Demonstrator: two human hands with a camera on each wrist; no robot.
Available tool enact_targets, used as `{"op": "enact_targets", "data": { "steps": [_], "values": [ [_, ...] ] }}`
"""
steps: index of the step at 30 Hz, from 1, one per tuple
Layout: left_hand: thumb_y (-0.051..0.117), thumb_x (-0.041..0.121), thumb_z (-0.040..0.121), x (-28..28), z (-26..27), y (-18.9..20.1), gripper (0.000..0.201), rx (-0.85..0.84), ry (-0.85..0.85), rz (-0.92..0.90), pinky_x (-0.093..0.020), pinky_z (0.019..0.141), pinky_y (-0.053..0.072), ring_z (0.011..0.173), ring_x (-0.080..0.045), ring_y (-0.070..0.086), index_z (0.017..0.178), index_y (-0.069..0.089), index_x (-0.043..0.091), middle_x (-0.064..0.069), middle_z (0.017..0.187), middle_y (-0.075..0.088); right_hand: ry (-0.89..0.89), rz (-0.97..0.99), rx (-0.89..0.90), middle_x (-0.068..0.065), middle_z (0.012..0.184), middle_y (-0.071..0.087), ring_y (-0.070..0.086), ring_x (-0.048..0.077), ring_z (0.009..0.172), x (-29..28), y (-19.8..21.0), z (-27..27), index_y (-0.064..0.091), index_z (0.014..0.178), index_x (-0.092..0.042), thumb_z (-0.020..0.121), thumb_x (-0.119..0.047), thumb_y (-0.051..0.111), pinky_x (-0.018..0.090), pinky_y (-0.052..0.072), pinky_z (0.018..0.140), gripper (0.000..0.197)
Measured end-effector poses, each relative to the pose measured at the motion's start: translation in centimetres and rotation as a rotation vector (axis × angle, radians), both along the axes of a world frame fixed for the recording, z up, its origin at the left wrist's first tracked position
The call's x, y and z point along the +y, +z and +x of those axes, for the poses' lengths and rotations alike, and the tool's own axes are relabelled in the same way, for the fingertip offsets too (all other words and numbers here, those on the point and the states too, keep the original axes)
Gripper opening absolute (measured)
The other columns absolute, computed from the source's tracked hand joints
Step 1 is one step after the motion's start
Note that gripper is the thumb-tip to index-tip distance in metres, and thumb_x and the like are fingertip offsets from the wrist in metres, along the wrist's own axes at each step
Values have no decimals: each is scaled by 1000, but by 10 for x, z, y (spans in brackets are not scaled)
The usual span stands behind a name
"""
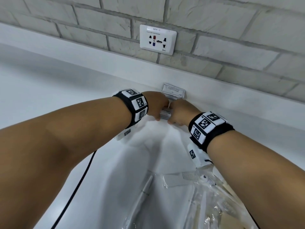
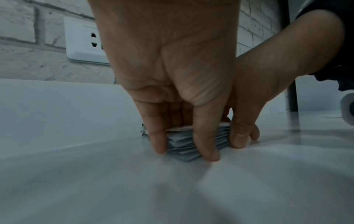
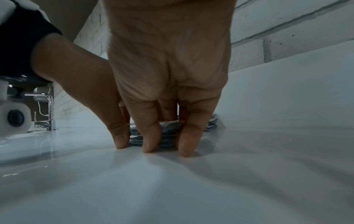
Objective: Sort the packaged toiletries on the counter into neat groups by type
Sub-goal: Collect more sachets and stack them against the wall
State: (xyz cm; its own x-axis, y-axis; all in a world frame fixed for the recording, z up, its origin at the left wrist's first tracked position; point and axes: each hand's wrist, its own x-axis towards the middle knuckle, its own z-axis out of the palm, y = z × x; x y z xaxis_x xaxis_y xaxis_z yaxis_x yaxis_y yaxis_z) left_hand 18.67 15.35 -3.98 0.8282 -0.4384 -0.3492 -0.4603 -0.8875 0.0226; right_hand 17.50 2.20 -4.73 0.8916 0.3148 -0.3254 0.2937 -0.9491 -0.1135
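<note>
A small stack of flat grey-white sachets (image 1: 165, 114) lies on the white counter (image 1: 66, 90) close to the back ledge. My left hand (image 1: 157, 107) grips its left side, and my right hand (image 1: 179, 113) grips its right side. In the left wrist view my left hand (image 2: 182, 149) has its fingertips down on the counter around the sachet stack (image 2: 180, 143), with the right hand's thumb (image 2: 239, 136) beside it. The right wrist view shows my right hand (image 3: 169, 147) astride the sachet stack (image 3: 168, 135). Just behind sits a second pile labelled shampoo with conditioner (image 1: 173, 90).
Wrapped white combs (image 1: 181, 179) and other clear-wrapped items (image 1: 214, 212) lie near the front right. A long thin packet (image 1: 146, 185) lies beside them. A wall socket (image 1: 158, 39) sits above the ledge. A black cable (image 1: 79, 184) hangs at the left. A chrome tap (image 3: 48, 109) stands far left.
</note>
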Motion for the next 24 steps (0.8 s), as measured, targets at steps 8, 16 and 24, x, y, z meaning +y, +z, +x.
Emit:
{"op": "enact_targets", "data": {
  "steps": [8, 16, 24],
  "values": [
    [74, 38, 74, -2, 3, -2, 47, -12, -4, 38, -28, 66, 38, 92, -25, 61, 112, 63, 13, -7, 102, 65, -15, -60, 19, 5, 82, 54, 53, 23, 70, 5, 4, -1, 65, 99, -6, 72, -18, 72, 23, 37, 54, 30],
    [74, 39, 74, -2, 0, -1, 53, -29, 1, 45, -29, 70, 43, 99, -26, 61, 119, 61, 13, -7, 110, 63, -74, -54, 63, 18, 121, 53, 56, 25, 77, 5, 6, -4, 56, 116, -5, 74, -18, 70, 23, 41, 56, 47],
    [78, 43, 68, 4, -5, -3, 86, -46, 89, 9, -43, 95, 48, 121, -26, 52, 140, 39, 17, -5, 135, 49, -204, -29, 111, 15, 137, 36, 59, 31, 109, -3, 2, -5, 26, 143, -9, 69, -23, 78, 31, 53, 81, 92]
  ]
}}
